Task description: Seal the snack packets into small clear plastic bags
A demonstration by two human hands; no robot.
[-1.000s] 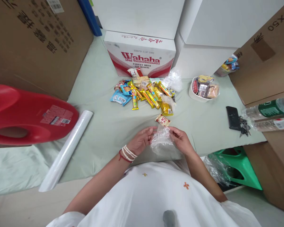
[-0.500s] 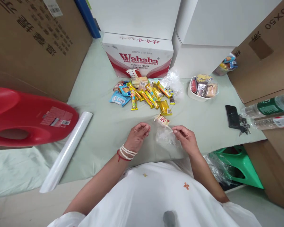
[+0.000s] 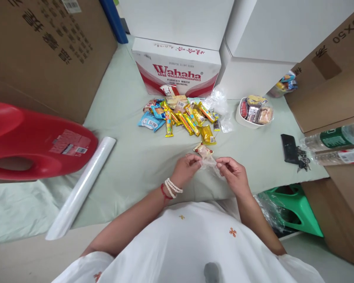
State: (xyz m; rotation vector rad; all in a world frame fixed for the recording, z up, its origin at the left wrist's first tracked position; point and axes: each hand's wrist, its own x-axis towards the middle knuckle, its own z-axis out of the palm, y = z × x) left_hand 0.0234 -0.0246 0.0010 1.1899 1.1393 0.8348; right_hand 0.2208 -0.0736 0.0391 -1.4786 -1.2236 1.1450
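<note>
My left hand [image 3: 187, 171] and my right hand [image 3: 232, 173] both pinch a clear plastic bag [image 3: 210, 162], one at each side of it. Just beyond the bag, touching or partly inside it, lies a small cream and red snack packet [image 3: 202, 149]; I cannot tell which. Past that sits a yellow wrapped snack [image 3: 207, 135]. Behind it spreads a pile of yellow snack sticks [image 3: 185, 122], with blue packets [image 3: 151, 121] on its left. Crumpled clear plastic [image 3: 218, 103] rests at the right end of the pile.
A white bowl [image 3: 248, 122] of wrapped snacks stands right of the pile. Behind are a Wahaha carton [image 3: 177, 74] and white boxes. Left lie a red jug [image 3: 44, 141] and a white roll [image 3: 81, 188]. Right are a black case [image 3: 289, 148], keys [image 3: 303, 161] and plastic bottles [image 3: 337, 137].
My left hand has moved right and taken hold of the bag's left side. The bag is now drawn up between both hands, close to the cream packet.
</note>
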